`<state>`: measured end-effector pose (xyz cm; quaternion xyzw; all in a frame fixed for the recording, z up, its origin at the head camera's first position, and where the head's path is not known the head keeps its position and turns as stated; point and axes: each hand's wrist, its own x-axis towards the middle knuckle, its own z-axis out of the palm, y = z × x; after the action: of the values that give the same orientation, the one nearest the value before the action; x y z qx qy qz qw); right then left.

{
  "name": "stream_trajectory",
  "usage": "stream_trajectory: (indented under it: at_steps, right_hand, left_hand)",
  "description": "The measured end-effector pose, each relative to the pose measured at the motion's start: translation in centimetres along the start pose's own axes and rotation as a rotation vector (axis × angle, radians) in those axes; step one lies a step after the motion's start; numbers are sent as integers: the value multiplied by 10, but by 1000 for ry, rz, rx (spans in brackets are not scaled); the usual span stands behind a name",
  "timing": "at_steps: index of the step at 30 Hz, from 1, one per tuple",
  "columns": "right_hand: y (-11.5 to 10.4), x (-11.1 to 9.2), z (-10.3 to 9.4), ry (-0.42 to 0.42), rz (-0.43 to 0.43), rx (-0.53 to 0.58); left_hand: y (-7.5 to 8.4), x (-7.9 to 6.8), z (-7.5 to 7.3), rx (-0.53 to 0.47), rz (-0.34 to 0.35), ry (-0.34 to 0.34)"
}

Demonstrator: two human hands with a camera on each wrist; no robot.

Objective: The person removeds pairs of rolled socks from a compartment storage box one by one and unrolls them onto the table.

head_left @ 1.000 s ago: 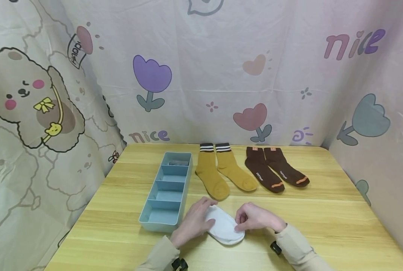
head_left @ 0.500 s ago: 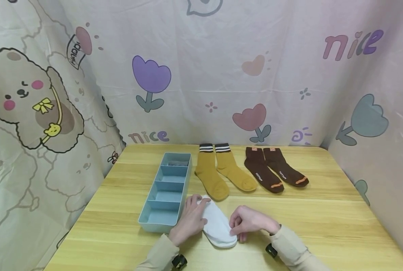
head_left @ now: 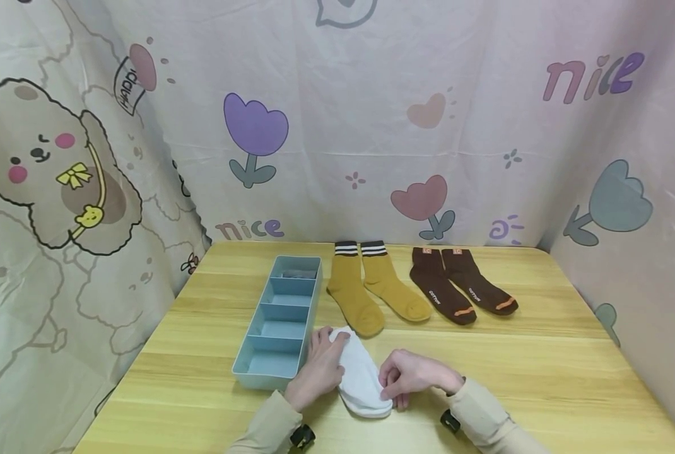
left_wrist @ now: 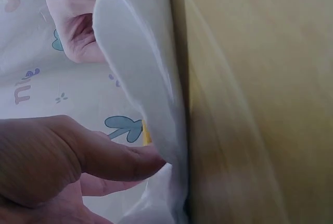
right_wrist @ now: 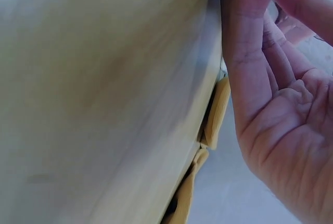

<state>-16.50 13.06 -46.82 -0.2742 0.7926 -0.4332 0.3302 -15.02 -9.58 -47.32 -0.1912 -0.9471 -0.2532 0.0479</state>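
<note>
White socks [head_left: 360, 381], stacked flat in layers, lie on the table slantwise between both hands. My left hand [head_left: 318, 372] holds their far end, fingers over the top and thumb at the left edge. In the left wrist view its thumb [left_wrist: 125, 162] presses on the white fabric [left_wrist: 138, 47]. At the near end, my right hand [head_left: 411, 376] pinches the right edge between thumb and forefinger, its other fingers curled beneath. The right wrist view shows the right palm and fingers [right_wrist: 250, 62] from the side; the socks are hidden there.
A blue four-slot box [head_left: 275, 356] stands left of the left hand, with something greyish [head_left: 299, 273] in its far slot. Beyond the hands lie two mustard socks [head_left: 351, 296] with striped cuffs. Two brown socks [head_left: 442, 284] lie right of them. A printed curtain [head_left: 343, 126] hangs behind.
The white socks have slid left and slightly nearer, turning to point more toward the body. Both hands moved left with them, keeping hold. The coloured socks and box have not moved.
</note>
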Motion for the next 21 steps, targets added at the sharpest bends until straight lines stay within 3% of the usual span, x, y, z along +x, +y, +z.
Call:
stream_trajectory:
  at_steps: [8,15,21]
  right_hand:
    - [-1,1,1,22,-29,-22]
    - [3,1,0,61,-87,-81]
    - [5,-2,0,45,-80,-7]
  left_hand:
    - [2,-1,-4,42,18,12]
    - [0,-4,-6,35,68,61]
    - [1,-5,-8,-4,100,122]
